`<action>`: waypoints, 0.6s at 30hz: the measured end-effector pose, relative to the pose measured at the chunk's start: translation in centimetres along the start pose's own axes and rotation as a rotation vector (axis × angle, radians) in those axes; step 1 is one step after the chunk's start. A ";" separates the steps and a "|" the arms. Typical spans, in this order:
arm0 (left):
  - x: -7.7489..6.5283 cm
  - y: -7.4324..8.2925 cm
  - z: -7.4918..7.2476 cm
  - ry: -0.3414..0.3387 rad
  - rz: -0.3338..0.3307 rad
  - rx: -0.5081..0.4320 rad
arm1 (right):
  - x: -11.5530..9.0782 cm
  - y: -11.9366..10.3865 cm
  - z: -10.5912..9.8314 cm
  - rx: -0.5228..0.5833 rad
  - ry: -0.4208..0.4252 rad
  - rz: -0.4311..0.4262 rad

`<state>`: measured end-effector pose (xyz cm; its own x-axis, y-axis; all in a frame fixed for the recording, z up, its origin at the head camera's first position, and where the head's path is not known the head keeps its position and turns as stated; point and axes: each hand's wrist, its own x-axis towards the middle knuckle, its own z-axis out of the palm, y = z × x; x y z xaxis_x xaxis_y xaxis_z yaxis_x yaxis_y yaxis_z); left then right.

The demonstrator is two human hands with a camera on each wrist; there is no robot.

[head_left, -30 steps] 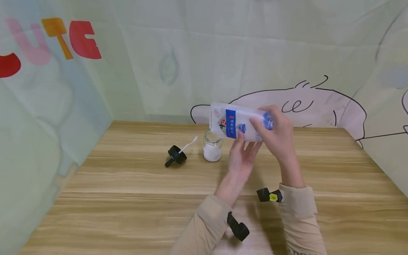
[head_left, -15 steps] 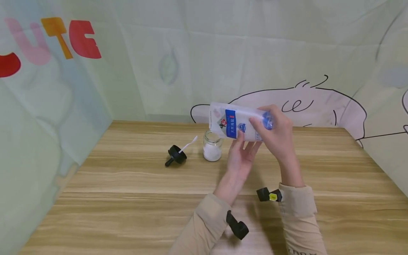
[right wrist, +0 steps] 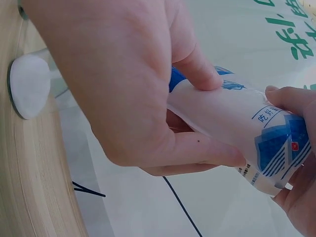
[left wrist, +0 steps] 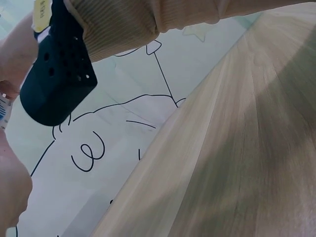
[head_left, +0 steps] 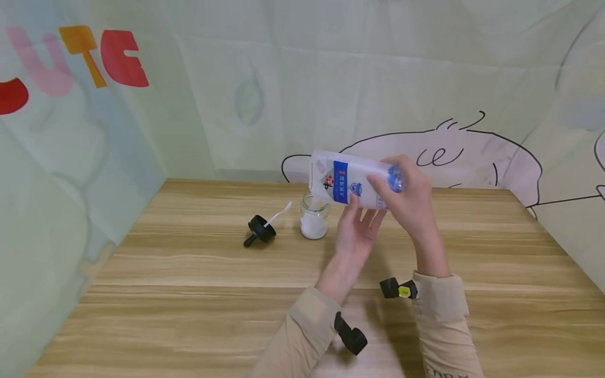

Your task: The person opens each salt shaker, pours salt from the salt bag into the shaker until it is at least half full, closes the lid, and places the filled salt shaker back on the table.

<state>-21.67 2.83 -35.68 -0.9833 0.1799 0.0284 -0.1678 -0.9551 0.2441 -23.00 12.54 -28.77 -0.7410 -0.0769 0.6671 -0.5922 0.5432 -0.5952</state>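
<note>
A white and blue bag of salt (head_left: pixel 326 176) lies tilted on its side in the air, its left end dipping over the mouth of a glass jar (head_left: pixel 314 223). White salt fills the lower part of that jar. From below, my left hand (head_left: pixel 352 236) holds the bag's middle, thumb on the front and fingers behind. My right hand (head_left: pixel 411 202) grips the blue right end. In the right wrist view, the left hand (right wrist: pixel 118 89) is large in front of the bag, and the right hand (right wrist: pixel 303 192) holds its end. The left wrist view shows only a sliver of the bag.
Left of the jar, a black lid (head_left: pixel 261 229) with a knob and a thin white spoon handle (head_left: pixel 279 214) lies on the wooden table (head_left: pixel 189 304). A printed cloth (head_left: pixel 212 105) stands behind the table. Both wrists carry black cameras (head_left: pixel 351 336).
</note>
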 end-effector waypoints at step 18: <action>0.1 0.0 -0.2 -0.004 0.006 0.013 | -0.1 0.1 0.0 -0.025 -0.011 0.008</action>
<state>-21.75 2.79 -35.83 -0.9839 0.1754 0.0335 -0.1611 -0.9529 0.2569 -23.00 12.56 -28.87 -0.7493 -0.0809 0.6573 -0.5781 0.5641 -0.5896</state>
